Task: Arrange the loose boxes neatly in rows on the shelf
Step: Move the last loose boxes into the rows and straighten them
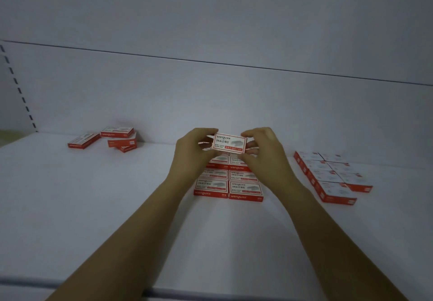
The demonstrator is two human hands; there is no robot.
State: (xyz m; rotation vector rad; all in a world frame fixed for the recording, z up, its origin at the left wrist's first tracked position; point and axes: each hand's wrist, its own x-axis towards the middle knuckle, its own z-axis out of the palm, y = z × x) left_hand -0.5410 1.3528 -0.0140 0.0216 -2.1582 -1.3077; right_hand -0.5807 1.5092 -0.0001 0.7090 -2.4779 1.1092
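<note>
A small red-and-white staple box (229, 143) is held in the air above the middle of the white shelf (117, 195). My left hand (194, 153) pinches its left end and my right hand (264, 153) pinches its right end. Directly below it lies a neat block of the same boxes (228, 182) in two columns, partly hidden by my hands. Another tidy block of boxes (332, 176) lies at the right. Several loose boxes (112, 138) lie scattered at the back left, some overlapping.
The shelf's white back panel (210, 94) rises just behind the boxes. A slotted upright (18, 87) runs along the far left. The shelf's front edge (210, 295) crosses the bottom of the view.
</note>
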